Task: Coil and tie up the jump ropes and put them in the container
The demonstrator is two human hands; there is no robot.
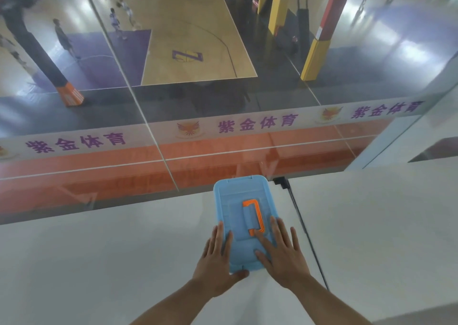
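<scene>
Hands flat on the lid, that is how I have them. My left hand (218, 255) lies on the near left part of the blue container (241, 200), fingers straight and pointing away from me, the thumb hooked round the near edge of the lid. My right hand (280, 253) lies on the near right part, fingers spread wide and straight, the forefinger reaching toward the near end of the orange handle (254, 215), which lies folded down in the recess in the middle of the lid. Neither hand grips anything; both press with open palms.

The container stands closed on a pale grey floor (99, 262), its long side running away from me, its far end just beside a glass wall (148, 101). I cannot see any jump ropes; the lid is clouded and I cannot tell what is under it. A thin dark cable (304, 228) runs along the floor to the right of the container, from a small black fitting at the foot of the glass. Across the glass runs a white band (247, 126) with purple characters and an orange emblem. Below, through the glass, is a basketball court (193, 39) with a few blurred people on it.
</scene>
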